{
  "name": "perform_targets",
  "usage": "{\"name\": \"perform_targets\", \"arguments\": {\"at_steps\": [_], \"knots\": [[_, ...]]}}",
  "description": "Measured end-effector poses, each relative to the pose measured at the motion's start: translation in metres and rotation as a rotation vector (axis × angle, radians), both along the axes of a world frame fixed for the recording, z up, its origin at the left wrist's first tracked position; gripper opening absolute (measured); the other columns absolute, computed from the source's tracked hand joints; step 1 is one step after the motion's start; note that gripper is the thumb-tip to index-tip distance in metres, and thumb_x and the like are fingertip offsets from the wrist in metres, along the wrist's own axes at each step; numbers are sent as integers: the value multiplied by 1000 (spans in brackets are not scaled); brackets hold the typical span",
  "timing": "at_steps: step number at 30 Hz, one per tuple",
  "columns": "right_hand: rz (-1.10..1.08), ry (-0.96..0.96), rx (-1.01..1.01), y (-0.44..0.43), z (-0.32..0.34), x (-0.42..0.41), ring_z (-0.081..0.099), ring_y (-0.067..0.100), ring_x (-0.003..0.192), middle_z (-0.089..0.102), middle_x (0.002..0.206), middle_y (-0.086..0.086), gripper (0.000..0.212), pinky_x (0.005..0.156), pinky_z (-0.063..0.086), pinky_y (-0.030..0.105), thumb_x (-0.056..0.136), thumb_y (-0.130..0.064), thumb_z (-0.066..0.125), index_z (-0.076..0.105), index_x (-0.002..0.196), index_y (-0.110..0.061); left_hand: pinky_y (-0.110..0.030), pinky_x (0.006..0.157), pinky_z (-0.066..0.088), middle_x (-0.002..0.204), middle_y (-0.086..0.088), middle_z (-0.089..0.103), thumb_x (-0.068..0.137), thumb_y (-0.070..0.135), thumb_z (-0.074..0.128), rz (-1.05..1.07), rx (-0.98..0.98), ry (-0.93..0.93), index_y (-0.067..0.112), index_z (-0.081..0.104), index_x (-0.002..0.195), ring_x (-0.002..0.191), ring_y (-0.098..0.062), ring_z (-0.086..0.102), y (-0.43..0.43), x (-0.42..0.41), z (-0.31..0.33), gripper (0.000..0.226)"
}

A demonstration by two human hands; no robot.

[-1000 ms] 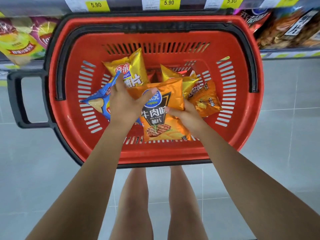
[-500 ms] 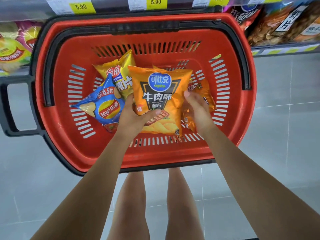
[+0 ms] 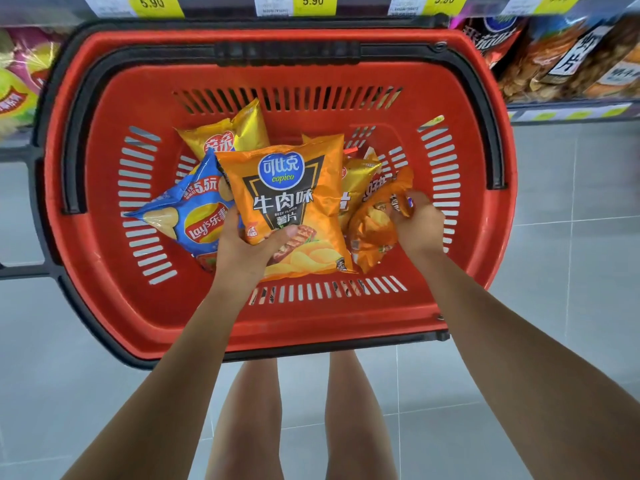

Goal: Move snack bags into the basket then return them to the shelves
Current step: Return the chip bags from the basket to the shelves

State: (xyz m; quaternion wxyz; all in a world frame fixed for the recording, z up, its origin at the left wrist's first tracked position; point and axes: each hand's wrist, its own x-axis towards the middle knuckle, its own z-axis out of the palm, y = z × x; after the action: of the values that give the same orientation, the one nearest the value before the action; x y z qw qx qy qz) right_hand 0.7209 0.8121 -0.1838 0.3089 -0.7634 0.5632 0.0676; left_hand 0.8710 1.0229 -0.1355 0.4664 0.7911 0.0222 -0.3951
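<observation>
Grey-tiled shop floor (image 3: 571,271) all round, seen from the head camera, with a shelf edge carrying yellow 5.90 price tags (image 3: 311,1) along the top. Red basket (image 3: 311,327) in the middle of the view, black handles (image 3: 287,51) folded down on its rim. Grips with the left hand (image 3: 249,247) the lower left corner of the orange beef-flavour chip bag (image 3: 287,202), thumb across the front, fingers hidden behind. Clutches with the right hand (image 3: 417,225) the top of a crumpled orange bag (image 3: 374,230), just right of the big one and inside the basket. Hard to tell whether the big bag hangs clear of the basket floor or rests on the others. Beside it on the left, a blue Lay's bag (image 3: 187,216) lying flat; behind, a gold bag (image 3: 235,133) leaning on the far wall, and a yellow bag (image 3: 356,178) half covered. More snack bags (image 3: 571,57) on the shelf at upper right, blurred. Bare legs (image 3: 249,410) below the basket.
</observation>
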Motion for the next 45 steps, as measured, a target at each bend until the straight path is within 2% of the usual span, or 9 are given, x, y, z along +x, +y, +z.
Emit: {"name": "perform_targets", "arguments": {"at_steps": [7, 17, 20, 22, 26, 30, 35, 40, 45], "knots": [[20, -271, 6, 32, 9, 19, 60, 16, 70, 71, 89, 5, 28, 67, 49, 26, 86, -19, 72, 70, 112, -9, -10, 62, 51, 102, 11, 69, 76, 21, 80, 104, -33, 4, 18, 53, 124, 85, 5, 67, 9, 8, 16, 55], [107, -463, 443, 37, 21, 124, 50, -5, 51, 62, 68, -6, 36, 55, 37, 12, 80, -21, 79, 70, 111, -7, -13, 62, 52, 99, 12, 70, 76, 18, 80, 271, -58, -95, 22, 54, 125, 85, 0, 69, 37, 52, 30, 56], [74, -411, 576, 38, 4, 131, 63, 3, 95, 69, 98, -2, 54, 80, 44, 13, 79, -33, 78, 61, 126, -14, -17, 63, 55, 97, 11, 71, 74, 21, 80, 290, -48, -110, 20, 55, 124, 85, -1, 69, 45, 56, 29, 55], [143, -357, 380, 41, -13, 123, 53, 16, 119, 63, 120, 2, 62, 97, 41, 24, 75, -51, 75, 62, 126, -18, -17, 62, 55, 94, 11, 70, 75, 18, 80, 302, -49, -118, 20, 55, 121, 83, -1, 69, 48, 58, 28, 52], [40, -234, 219, 54, -37, 94, 38, 27, 134, 49, 142, 4, 87, 109, 31, 39, 69, -60, 76, 46, 141, -22, -13, 57, 52, 96, 10, 70, 76, 20, 79, 322, -51, -125, 19, 54, 124, 81, 2, 69, 51, 56, 22, 54], [-289, -298, 548, 68, -49, 88, 45, 23, 132, 47, 144, 6, 127, 107, 40, 49, 53, -74, 77, 14, 153, -28, -10, 56, 50, 101, 8, 69, 77, 21, 78, 325, -60, -125, 17, 54, 126, 84, 3, 68, 47, 48, 12, 55], [-433, -413, 701, 89, -60, 99, 34, 19, 139, 36, 152, -2, 110, 109, 33, 40, 73, -53, 77, 7, 154, -29, -12, 56, 51, 99, 7, 69, 80, 15, 76, 328, -49, -113, 15, 53, 125, 79, 2, 69, 50, 38, 1, 51], [-430, -368, 753, 94, -47, 99, 50, 10, 102, 54, 90, -20, 40, 89, 37, 30, 79, -43, 75, 49, 105, -27, -12, 54, 51, 99, 5, 71, 79, 20, 77, 335, 4, -81, 18, 58, 121, 79, -2, 70, 59, 36, 3, 46], [-438, -450, 735, 97, -29, 95, 61, 18, 109, 70, 105, -8, 36, 99, 45, 40, 76, -39, 80, 68, 107, -25, -10, 51, 49, 86, 6, 72, 77, 26, 78, 286, 70, -33, 17, 65, 105, 68, -1, 69, 58, 38, 19, 32]]}}
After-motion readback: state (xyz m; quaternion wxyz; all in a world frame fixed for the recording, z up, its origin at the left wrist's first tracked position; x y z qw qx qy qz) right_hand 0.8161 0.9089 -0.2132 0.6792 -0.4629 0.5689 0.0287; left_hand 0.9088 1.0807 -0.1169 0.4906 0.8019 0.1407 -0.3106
